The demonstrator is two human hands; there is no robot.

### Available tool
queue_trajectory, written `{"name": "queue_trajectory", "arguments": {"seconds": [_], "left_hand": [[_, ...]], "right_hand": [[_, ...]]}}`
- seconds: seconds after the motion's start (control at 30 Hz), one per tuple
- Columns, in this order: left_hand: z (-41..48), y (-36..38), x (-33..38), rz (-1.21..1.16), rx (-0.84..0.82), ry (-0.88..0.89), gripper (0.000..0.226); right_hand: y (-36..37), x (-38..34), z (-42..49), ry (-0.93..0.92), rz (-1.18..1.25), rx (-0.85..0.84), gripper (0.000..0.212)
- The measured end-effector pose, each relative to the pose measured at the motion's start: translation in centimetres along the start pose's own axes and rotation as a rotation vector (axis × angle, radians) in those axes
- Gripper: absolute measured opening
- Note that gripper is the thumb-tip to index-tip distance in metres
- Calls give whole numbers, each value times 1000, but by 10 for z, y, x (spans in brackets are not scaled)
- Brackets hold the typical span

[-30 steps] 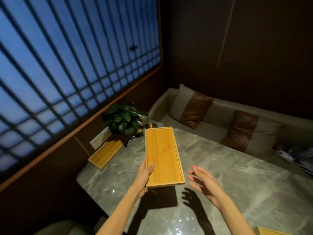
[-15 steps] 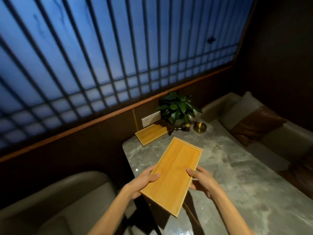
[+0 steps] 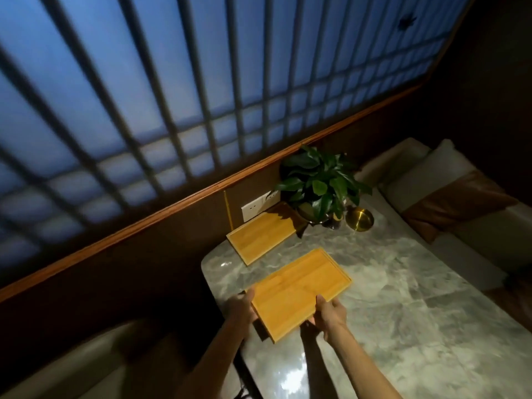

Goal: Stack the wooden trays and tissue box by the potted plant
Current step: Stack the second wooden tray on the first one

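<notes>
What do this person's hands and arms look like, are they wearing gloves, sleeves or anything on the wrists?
Both are bare. The left hand and right hand have no gloves or rings that I can see, and both forearms are uncovered to the frame's edge: no sleeves, watch or bracelet visible. The dim light hides finer detail.

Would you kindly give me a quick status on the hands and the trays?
Left hand and right hand both gripping the near tray, held above the table. Second tray flat by the potted plant. Path between them clear.
</notes>
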State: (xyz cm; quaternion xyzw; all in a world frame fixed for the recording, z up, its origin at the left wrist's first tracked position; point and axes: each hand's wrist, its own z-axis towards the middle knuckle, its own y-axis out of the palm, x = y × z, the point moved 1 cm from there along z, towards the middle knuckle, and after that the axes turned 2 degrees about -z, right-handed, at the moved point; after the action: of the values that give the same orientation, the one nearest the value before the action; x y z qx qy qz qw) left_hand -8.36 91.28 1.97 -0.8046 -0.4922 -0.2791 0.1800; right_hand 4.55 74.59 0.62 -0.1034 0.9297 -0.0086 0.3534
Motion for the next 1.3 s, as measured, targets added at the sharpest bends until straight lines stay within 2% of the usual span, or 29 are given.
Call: {"name": "queue_trajectory", "arguments": {"seconds": [0.13,0.3,0.37,0.43,0.6,0.73,0.83,0.93,1.03,1.1,1.17,1.23,1.3], "left_hand": [[76,20,3,304,-55,48,34],[113,30,16,963,22,179,38],[119,30,16,1143,29,222,39],[126,28,13,1222,39,229,40],[135,26,10,1120,55,194,39],[153,31,18,799,-1,19,33],[167,31,30,632,-24,-36,33],[177,31,36,463,-25,-88,32],[177,35,38,390,-77,-148,46],[177,36,37,447,-57,-135,44],[177,36,35,619,29,-64,30],[175,37,35,685,73,-23,19],[171,40,39,746,95,2,21]], "right_hand": [[31,-2,48,0,-88,141,24],[46,-9,93,19,-198,277,37],[51,-9,101,31,-236,293,45],[58,-10,104,-5,-300,324,51],[63,-6,112,-53,-463,324,48],[70,-14,122,-112,-512,337,47],[83,-24,133,-170,-536,335,49],[93,-29,140,-141,-513,381,51],[93,-25,144,-113,-518,391,50],[91,-20,146,-112,-511,353,47],[92,-18,146,-97,-487,386,48],[93,-17,145,-101,-498,416,47],[95,-18,145,-92,-497,416,48]]}}
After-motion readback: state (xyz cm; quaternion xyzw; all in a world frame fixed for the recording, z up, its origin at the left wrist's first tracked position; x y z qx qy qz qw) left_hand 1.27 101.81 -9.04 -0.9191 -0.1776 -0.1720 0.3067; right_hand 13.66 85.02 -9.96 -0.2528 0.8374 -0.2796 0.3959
